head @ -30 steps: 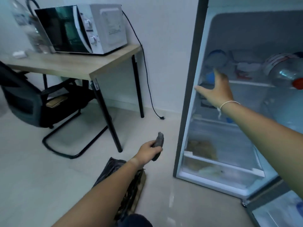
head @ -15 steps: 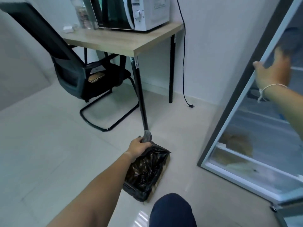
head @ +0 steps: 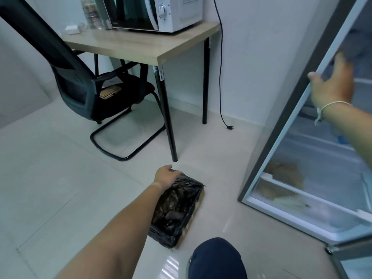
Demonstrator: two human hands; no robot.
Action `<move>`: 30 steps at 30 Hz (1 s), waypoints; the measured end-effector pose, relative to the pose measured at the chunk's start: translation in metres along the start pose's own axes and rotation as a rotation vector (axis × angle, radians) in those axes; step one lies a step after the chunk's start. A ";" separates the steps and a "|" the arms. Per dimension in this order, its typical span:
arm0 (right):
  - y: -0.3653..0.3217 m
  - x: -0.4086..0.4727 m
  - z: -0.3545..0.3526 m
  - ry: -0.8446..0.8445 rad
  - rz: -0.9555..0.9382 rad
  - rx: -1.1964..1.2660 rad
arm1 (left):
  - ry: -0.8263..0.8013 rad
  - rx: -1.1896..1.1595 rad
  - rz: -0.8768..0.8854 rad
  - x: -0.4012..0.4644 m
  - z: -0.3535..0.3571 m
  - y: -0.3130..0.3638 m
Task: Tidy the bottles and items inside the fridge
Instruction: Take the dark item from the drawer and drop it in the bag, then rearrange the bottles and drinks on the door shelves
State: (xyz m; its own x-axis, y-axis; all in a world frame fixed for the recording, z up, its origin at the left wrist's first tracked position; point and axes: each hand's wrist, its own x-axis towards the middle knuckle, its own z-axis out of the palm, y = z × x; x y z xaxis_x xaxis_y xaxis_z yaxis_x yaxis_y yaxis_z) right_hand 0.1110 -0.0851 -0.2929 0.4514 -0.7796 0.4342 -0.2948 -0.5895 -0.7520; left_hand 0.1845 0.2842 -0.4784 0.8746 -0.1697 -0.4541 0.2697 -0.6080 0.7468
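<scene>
Tiled floor: left hand [head: 167,176] now empty over lined bin [head: 177,208], item binned; right hand [head: 334,83] spread open at fridge [head: 298,125].

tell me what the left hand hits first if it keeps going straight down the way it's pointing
The left hand sits at the near rim of the black bin bag on the floor, fingers angled down into it. Going on, it would probably meet the dark rubbish inside the bag first; depth is hard to judge.
</scene>
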 end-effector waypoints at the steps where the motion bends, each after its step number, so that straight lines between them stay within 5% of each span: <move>1: 0.000 0.000 -0.003 -0.019 -0.012 -0.024 | -0.017 0.013 0.019 0.000 0.004 0.009; 8: -0.007 -0.001 -0.028 -0.210 -0.079 -0.123 | -0.091 0.088 0.228 -0.018 0.029 0.086; 30: 0.063 -0.024 -0.206 -0.190 0.039 -0.318 | -0.050 0.028 0.865 -0.112 0.140 0.310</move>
State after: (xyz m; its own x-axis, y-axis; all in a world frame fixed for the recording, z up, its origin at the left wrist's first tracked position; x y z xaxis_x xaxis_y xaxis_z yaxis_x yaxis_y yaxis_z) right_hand -0.0919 -0.1467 -0.2484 0.5742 -0.7671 0.2860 -0.5481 -0.6197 -0.5617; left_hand 0.1137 0.0059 -0.2641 0.7490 -0.6148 0.2471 -0.4929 -0.2678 0.8278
